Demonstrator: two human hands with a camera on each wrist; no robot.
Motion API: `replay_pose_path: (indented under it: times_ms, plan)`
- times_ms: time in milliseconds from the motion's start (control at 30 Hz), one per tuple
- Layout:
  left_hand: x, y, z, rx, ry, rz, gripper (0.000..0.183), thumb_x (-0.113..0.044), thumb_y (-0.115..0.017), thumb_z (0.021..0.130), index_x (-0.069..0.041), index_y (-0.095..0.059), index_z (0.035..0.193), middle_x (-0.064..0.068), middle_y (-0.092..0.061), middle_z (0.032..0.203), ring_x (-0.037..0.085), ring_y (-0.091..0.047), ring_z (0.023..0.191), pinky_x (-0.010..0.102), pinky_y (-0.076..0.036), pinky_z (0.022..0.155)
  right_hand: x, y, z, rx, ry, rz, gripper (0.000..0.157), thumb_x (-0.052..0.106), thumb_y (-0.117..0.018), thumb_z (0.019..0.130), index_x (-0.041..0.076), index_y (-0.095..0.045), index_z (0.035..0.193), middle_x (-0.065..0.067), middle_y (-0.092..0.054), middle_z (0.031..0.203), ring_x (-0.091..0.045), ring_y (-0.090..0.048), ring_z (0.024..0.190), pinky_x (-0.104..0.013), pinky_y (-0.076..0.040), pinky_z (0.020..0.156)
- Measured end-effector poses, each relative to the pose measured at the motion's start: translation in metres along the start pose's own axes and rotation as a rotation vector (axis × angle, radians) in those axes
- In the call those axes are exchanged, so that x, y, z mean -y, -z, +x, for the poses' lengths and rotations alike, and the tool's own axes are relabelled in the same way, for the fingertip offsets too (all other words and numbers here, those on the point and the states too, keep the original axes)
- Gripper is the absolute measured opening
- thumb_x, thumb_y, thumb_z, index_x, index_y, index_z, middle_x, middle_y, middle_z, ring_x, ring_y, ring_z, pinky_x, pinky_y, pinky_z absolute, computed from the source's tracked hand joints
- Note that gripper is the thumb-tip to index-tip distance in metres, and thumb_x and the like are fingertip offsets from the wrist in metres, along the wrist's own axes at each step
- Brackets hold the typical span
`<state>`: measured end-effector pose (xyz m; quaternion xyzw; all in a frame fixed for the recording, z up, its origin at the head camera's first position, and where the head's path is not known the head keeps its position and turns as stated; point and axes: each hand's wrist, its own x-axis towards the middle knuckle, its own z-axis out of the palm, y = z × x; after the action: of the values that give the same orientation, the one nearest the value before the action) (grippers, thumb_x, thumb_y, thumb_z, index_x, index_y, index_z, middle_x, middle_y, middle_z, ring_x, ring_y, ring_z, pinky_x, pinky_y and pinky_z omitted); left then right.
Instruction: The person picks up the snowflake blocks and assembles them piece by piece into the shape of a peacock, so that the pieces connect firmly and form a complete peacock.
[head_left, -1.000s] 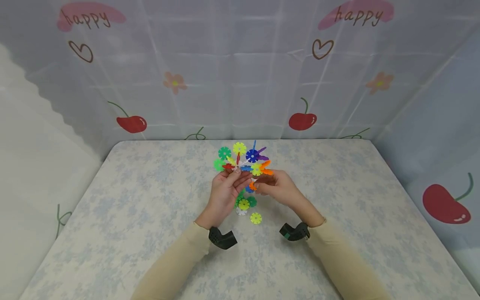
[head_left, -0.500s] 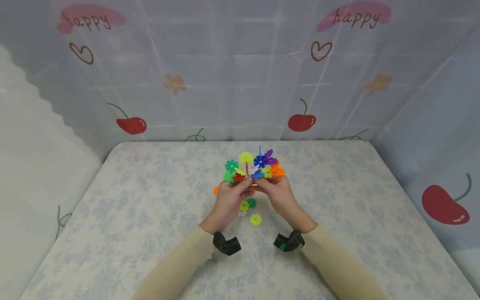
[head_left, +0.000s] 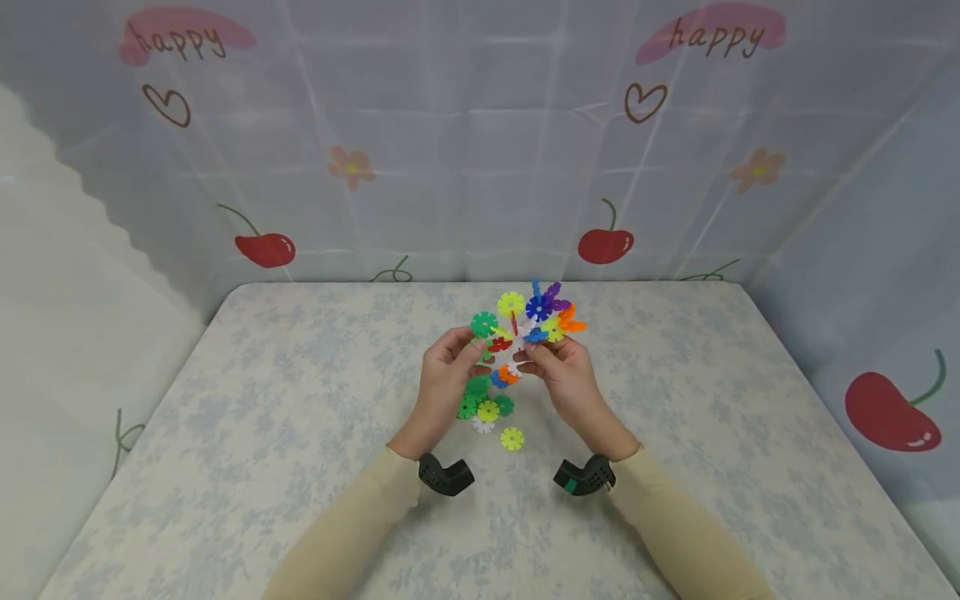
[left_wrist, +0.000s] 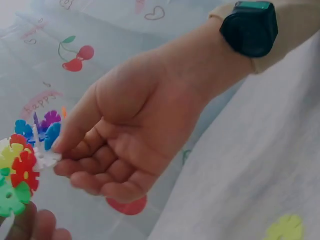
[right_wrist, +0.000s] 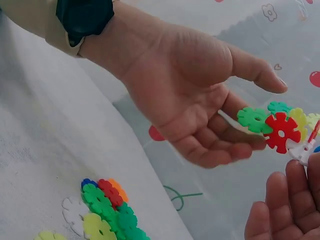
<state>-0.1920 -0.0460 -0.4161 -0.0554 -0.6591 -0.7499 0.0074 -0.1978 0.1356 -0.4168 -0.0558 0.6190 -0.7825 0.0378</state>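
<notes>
A colourful cluster of interlocking plastic discs [head_left: 512, 305] is held up over the table in the head view. My right hand [head_left: 566, 371] pinches a white disc [left_wrist: 47, 159] near the cluster's middle, its thumb and index fingertips meeting on that disc in the left wrist view. My left hand [head_left: 441, 377] is at the cluster's green side. In the right wrist view its thumb stands apart from the green disc [right_wrist: 254, 119], and its relaxed fingers lie just behind and below that disc. Red, yellow, blue, purple and orange discs branch from the cluster.
Below the hands, loose discs lie in a small pile on the patterned tablecloth [head_left: 300, 400]: green discs [head_left: 468, 406], an orange disc [head_left: 507, 375], a white disc [head_left: 483, 425] and a yellow disc [head_left: 512, 438]. A printed curtain [head_left: 465, 167] hangs behind the table.
The cluster has shifted right. My left hand has moved from its middle to the green side with the thumb lifted off, while my right hand has come from the orange side to the white disc.
</notes>
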Motion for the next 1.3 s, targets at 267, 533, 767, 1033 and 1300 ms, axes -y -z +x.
replay_pose_path:
  times_ms: [267,533,767,1033,1300]
  plan:
    - [0.001,0.003,0.002,-0.061,-0.080,0.077,0.016,-0.010,-0.070,0.095,0.006,-0.071,0.092,-0.008,-0.068,0.081,0.010,-0.059,0.072,0.019,-0.050,0.065,0.002,-0.002,-0.003,0.098,0.016,0.067,0.021,0.001,-0.054,0.103,0.013,-0.068,0.093,0.004,-0.073,0.080,-0.009,-0.073,0.075,-0.024,-0.063,0.079]
    - [0.008,0.010,0.007,0.001,-0.218,0.163,0.026,-0.011,-0.056,0.103,0.007,-0.070,0.115,0.021,-0.073,0.109,0.017,-0.071,0.094,0.031,-0.060,0.088,-0.003,-0.001,0.001,0.044,0.057,0.153,0.026,-0.002,-0.054,0.102,0.015,-0.070,0.090,0.004,-0.076,0.081,-0.008,-0.075,0.077,-0.024,-0.063,0.081]
    - [0.027,0.028,0.019,0.094,-0.027,0.873,0.028,-0.021,-0.063,0.099,-0.006,-0.073,0.120,0.015,-0.071,0.109,0.029,-0.065,0.095,0.042,-0.056,0.081,0.002,0.006,0.006,-0.019,0.077,0.189,0.029,-0.004,-0.054,0.102,0.015,-0.071,0.088,0.003,-0.076,0.083,-0.008,-0.075,0.076,-0.025,-0.063,0.079]
    - [0.036,0.033,0.022,0.226,0.000,1.140,0.023,-0.018,-0.078,0.088,-0.006,-0.078,0.108,0.013,-0.074,0.101,0.031,-0.067,0.091,0.043,-0.056,0.080,0.001,0.007,0.007,-0.019,0.058,0.198,0.028,-0.005,-0.057,0.100,0.014,-0.071,0.086,0.002,-0.076,0.082,-0.009,-0.075,0.074,-0.025,-0.063,0.077]
    - [0.019,0.039,0.025,0.124,0.013,0.668,0.009,-0.014,-0.069,0.096,-0.005,-0.070,0.095,0.015,-0.073,0.091,0.028,-0.069,0.077,0.027,-0.055,0.065,-0.001,0.007,0.004,0.031,0.033,0.110,0.017,0.002,-0.060,0.101,0.013,-0.068,0.089,0.002,-0.076,0.079,-0.010,-0.075,0.071,-0.026,-0.064,0.075]
